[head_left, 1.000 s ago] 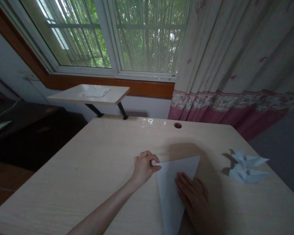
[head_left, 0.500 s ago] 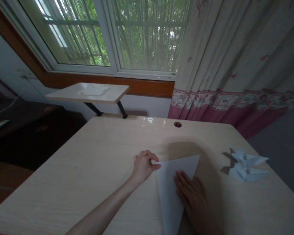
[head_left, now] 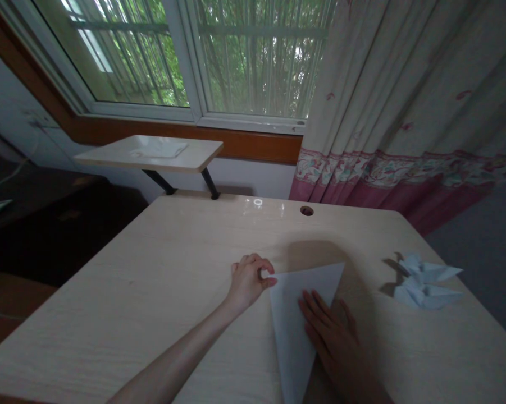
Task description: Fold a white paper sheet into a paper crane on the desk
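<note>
My right hand [head_left: 331, 336] lies flat, fingers apart, pinning the folded paper triangle [head_left: 288, 328] so my left hand [head_left: 249, 280], fingertips together, pinches the corner beside it.

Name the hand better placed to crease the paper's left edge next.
Left, probably. The left hand pinches the paper's left corner, right where that edge starts; the right hand lies flat on the paper, holding it down.

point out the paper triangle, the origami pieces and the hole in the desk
paper triangle [head_left: 287, 320], head view, bare left part
origami pieces [head_left: 422, 295], head view, on the nearer piece
hole in the desk [head_left: 306, 211], head view, its dark centre
</note>
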A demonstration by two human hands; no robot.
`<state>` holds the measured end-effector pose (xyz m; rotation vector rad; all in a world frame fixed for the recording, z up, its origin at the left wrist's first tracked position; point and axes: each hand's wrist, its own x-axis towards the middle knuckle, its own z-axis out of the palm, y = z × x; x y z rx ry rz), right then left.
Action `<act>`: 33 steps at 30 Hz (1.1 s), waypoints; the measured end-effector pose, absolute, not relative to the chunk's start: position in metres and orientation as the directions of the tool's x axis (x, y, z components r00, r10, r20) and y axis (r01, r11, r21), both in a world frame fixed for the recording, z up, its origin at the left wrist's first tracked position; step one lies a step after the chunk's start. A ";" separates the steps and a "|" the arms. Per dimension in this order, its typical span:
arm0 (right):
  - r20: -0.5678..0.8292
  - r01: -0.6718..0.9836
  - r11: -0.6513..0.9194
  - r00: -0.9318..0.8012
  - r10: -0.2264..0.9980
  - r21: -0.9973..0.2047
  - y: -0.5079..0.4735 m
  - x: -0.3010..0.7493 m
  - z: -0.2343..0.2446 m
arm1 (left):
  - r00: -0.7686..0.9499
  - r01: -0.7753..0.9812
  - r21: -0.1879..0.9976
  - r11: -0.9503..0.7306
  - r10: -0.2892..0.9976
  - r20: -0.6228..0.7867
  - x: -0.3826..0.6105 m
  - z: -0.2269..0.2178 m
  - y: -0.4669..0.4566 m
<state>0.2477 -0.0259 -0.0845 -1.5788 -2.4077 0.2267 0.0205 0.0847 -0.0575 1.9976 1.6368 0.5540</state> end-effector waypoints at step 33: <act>0.193 0.886 0.361 -0.315 0.929 -0.291 -0.026 0.260 -0.088 | 0.229 0.805 0.562 -0.190 0.974 0.001 0.019 -0.061 0.088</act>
